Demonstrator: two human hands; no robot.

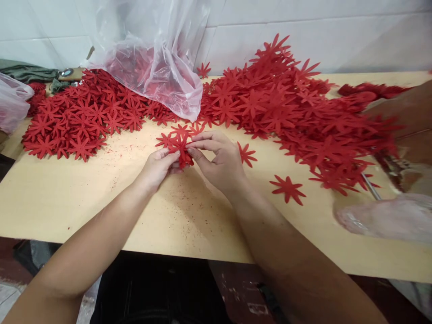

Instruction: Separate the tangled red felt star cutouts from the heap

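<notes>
My left hand (158,167) and my right hand (218,158) meet over the middle of a pale wooden table (101,202). Together they pinch a small bunch of red felt flower cut-outs (179,145) between their fingertips. A large pile of the same red flowers (297,112) lies to the right, and a flatter spread of flowers (81,117) lies to the left. Two single flowers lie loose on the table, one (247,154) just right of my right hand and another (288,189) further right.
A clear plastic bag (158,63) holding more red pieces stands at the back against the white tiled wall. Another plastic bag (11,105) sits at the far left. At the right edge another person's blurred arm (408,117) reaches over the table above a crumpled plastic bag (388,218).
</notes>
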